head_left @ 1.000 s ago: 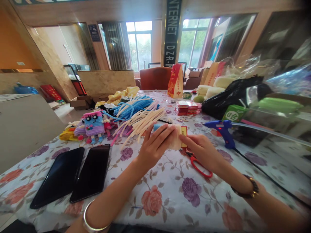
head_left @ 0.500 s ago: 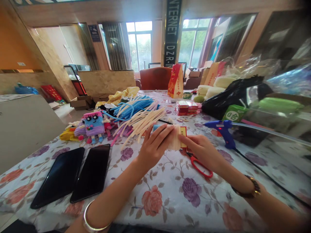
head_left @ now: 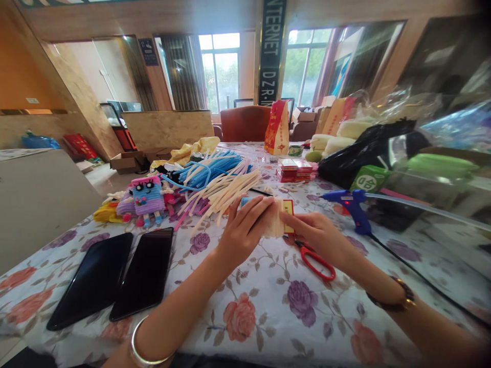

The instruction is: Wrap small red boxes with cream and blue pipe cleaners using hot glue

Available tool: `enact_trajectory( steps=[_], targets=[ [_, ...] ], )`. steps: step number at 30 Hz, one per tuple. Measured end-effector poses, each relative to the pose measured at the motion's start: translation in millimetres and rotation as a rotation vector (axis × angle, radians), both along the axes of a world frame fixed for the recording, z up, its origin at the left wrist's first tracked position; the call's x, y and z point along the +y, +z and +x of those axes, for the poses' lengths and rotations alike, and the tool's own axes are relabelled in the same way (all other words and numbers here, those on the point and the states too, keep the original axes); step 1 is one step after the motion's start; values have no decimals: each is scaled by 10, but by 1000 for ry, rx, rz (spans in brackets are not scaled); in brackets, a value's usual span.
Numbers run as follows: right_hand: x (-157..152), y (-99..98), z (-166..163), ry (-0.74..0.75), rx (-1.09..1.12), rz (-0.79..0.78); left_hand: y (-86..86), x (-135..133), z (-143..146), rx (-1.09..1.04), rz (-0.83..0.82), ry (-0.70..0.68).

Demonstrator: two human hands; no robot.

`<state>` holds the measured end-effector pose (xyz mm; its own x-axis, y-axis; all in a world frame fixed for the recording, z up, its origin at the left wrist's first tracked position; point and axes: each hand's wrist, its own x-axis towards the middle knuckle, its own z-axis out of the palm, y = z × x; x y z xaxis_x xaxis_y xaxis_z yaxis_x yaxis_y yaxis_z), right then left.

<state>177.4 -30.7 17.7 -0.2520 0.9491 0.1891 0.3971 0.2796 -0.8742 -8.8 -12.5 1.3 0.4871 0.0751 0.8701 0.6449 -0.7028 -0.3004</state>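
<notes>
My left hand (head_left: 243, 232) is closed over a small red and yellow box (head_left: 289, 208), its fingers lying across the far side. Cream fuzzy pipe cleaner (head_left: 273, 229) is wrapped round the box, and a bit of light blue shows at the left end. At the uncovered right end, my right hand (head_left: 320, 235) pinches the box with its thumb on the near face. Red-handled scissors (head_left: 306, 255) lie on the table just below my right hand, their blades partly hidden. Behind my left hand spreads a pile of cream pipe cleaners (head_left: 232, 188).
A blue glue gun (head_left: 356, 209) stands to the right, its cable trailing forward. Blue pipe cleaners (head_left: 213, 169) and a blue and pink fuzzy doll (head_left: 148, 195) are at the left. Two black tablet-like devices (head_left: 92, 281) lie front left. Small red boxes (head_left: 293, 174) are stacked farther back.
Almost nothing differs. Both hands keep their hold on the wrapped box, which has shifted very slightly to the left.
</notes>
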Motion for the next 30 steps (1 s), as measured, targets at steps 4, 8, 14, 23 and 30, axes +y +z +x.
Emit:
enact_trajectory(
  steps=[4,8,14,23,30],
  targets=[
    [5,3,9,20,2,11,-33,44,10,-62,-73,-14],
    [-22,5,-6,23,12,-40,-46,63,11,-38,-100,26],
    [-52,38,-25,117,4,-41,-41,53,14,27,-145,101],
    [-120,97,-124,85,-72,46,-115,67,70,26,-127,159],
    [-179,41,-184,86,-143,174,-119,55,88,8,-121,174]
  ],
)
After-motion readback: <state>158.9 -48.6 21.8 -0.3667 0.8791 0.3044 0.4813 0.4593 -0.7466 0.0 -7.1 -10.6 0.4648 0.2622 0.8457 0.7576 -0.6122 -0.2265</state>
